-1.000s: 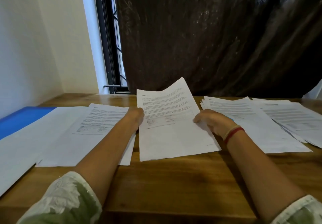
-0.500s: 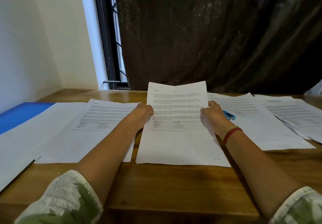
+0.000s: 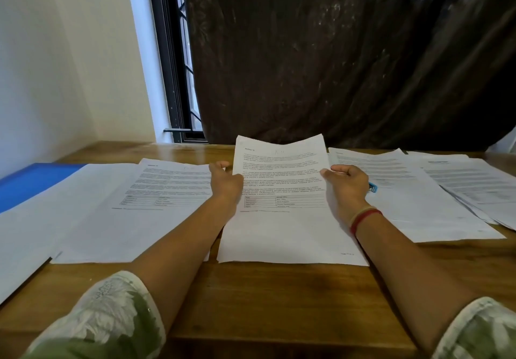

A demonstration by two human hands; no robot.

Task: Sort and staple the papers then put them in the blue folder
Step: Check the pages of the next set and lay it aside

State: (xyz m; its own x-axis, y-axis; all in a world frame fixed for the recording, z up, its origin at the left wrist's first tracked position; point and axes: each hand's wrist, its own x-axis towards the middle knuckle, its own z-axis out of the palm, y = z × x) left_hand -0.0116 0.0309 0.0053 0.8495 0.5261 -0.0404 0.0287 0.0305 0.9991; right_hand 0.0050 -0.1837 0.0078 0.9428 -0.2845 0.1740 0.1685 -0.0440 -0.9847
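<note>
**Papers in hand at table centre, heading end away from me**

Item held: the held papers [image 3: 282, 219] sit in the middle of the wooden table [image 3: 265, 297], directly in front of me. The long axis runs straight away from me. The heading end points towards the dark curtain [image 3: 349, 51] and the page-number corner is nearest me. The near short edge rests on the table; the far end is raised off it and bows slightly. I cannot tell how many sheets are in the set.

Left hand [image 3: 224, 184]: fingers curled round the left long edge, about halfway up the text, gripping it.

Right hand [image 3: 347, 184]: thumb laid on the printed face at the right long edge, fingers behind, pinching the papers. A red band [image 3: 364, 216] is on that wrist.

Surroundings: a left pile [image 3: 156, 191] of printed sheets lies flat just beside my left hand, over larger white sheets. The blue folder [image 3: 30, 182] lies at the far left, partly covered by those sheets and well apart from the held papers. A right pile [image 3: 413, 191] lies flat beside my right hand, with a small blue object [image 3: 372, 187] on it, mostly hidden by that hand. A further pile [image 3: 474, 185] overlaps it at the far right
</note>
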